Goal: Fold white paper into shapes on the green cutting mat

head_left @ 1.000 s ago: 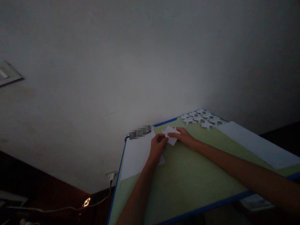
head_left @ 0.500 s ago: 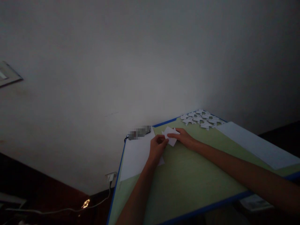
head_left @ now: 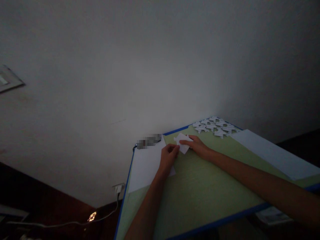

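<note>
A small folded white paper point(head_left: 184, 148) with pointed corners is held above the green table point(head_left: 200, 190). My right hand point(head_left: 197, 146) grips it from the right, thumb on top and fingers underneath. My left hand point(head_left: 169, 156) is closed in a pinch at the paper's left edge; thumb and fingertips meet there. Part of the folded paper lies hidden behind the fingers. Under my left wrist a white paper sheet point(head_left: 145, 170) lies flat, with one corner showing to the right of the wrist.
Several folded paper stars point(head_left: 212, 127) lie at the far corner. A stack of white paper point(head_left: 272, 151) rests along the right side. A pixelated object point(head_left: 149, 141) sits at the back left edge. A plug point(head_left: 118, 189) with a white cord is in the wall socket.
My right hand has shifted slightly to the right with the folded paper, which has turned a little. My left fingers have closed more tightly at its left edge.
</note>
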Motion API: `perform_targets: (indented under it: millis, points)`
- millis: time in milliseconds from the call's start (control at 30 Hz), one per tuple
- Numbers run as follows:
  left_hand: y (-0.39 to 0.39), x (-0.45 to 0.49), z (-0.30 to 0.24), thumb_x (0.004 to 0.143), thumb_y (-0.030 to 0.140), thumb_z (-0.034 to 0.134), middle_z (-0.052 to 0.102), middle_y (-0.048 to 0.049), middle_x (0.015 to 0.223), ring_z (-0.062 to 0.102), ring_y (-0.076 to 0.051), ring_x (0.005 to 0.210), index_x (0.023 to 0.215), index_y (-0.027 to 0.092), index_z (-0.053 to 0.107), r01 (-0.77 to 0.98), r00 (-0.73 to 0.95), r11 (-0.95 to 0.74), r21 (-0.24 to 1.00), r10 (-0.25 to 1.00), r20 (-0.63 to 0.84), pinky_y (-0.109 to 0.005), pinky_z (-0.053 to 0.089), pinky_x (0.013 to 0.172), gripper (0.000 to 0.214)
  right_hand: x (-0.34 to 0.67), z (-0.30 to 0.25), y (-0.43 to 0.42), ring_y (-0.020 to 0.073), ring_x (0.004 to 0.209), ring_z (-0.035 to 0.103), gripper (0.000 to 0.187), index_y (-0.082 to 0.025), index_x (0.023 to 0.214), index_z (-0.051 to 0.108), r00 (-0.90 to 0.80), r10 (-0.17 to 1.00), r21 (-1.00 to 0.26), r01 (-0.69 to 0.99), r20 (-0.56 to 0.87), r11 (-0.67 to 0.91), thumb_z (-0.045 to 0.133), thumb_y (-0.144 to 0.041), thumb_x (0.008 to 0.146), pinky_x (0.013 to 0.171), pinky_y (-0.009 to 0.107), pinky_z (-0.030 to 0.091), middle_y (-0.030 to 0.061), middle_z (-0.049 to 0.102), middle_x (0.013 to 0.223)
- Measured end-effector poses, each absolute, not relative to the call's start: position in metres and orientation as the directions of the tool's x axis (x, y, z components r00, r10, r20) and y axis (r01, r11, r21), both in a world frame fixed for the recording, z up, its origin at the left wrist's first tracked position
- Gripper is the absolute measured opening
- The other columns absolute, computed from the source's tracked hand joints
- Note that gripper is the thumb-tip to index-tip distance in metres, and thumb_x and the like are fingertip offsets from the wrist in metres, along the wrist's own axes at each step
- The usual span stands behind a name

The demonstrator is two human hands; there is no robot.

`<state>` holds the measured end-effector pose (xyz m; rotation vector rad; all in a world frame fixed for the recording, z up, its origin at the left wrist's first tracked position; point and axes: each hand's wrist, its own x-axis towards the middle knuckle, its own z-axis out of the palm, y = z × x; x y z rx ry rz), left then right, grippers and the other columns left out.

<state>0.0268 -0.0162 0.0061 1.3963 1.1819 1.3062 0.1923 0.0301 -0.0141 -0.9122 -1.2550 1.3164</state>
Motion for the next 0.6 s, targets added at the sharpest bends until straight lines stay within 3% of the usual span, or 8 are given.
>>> perform_targets:
  millis: [600]
  points:
    - [-0.0133, 0.0259, 0.0035, 0.069, 0.039, 0.074, 0.061, -0.0007, 0.059, 0.052, -0.013, 0.055, 0.073, 0.015, 0.066, 0.101, 0.001, -0.169, 0.980, 0.985, 0.170, -0.026, 0.038, 0.056, 0.025, 0.1928, -0.0088, 0.0264, 0.0174, 0.067, 0.061, 0.035, -0.015, 0.085, 0.070, -0.176, 0.978, -0.986, -0.147, 0.110, 0.084, 0.081, -0.040, 0.065, 0.063, 0.028, 0.044, 0.0015, 0.070, 0.073]
